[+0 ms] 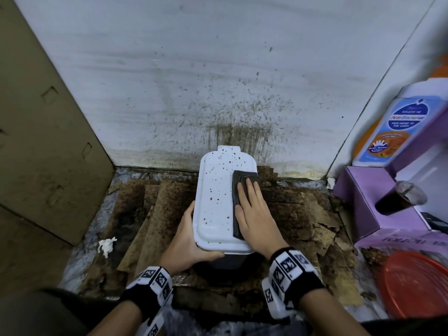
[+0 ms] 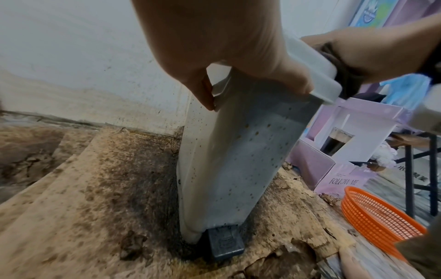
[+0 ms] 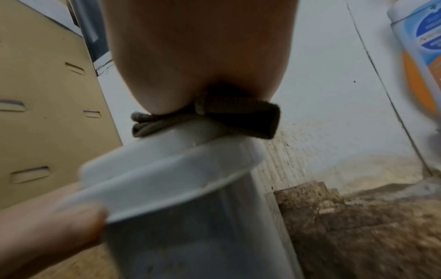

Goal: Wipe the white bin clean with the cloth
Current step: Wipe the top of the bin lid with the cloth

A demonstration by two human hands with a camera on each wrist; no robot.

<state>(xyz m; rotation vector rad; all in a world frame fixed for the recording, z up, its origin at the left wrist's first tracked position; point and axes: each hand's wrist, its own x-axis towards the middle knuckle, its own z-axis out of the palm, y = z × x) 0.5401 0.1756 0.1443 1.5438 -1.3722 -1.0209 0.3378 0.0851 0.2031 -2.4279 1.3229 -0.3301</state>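
Note:
A narrow white pedal bin (image 1: 214, 197) stands on the dirty floor against the wall, its lid speckled with brown spots. My left hand (image 1: 188, 241) grips the near left corner of the lid, thumb along the front edge and fingers down the side (image 2: 203, 88). My right hand (image 1: 252, 212) lies flat, fingers straight, pressing a folded dark grey cloth (image 1: 238, 190) onto the right half of the lid. In the right wrist view the cloth (image 3: 238, 120) is squashed between palm and lid (image 3: 167, 169). The bin's spotted side (image 2: 238, 160) and black pedal (image 2: 224, 241) show in the left wrist view.
Stained, peeling cardboard sheets (image 1: 155, 214) cover the floor around the bin. A brown cardboard box (image 1: 48, 141) stands at left. At right are a purple box (image 1: 368, 202), a soap bottle (image 1: 397, 127) and an orange basket (image 1: 417, 284). The wall (image 1: 218, 81) behind is spattered.

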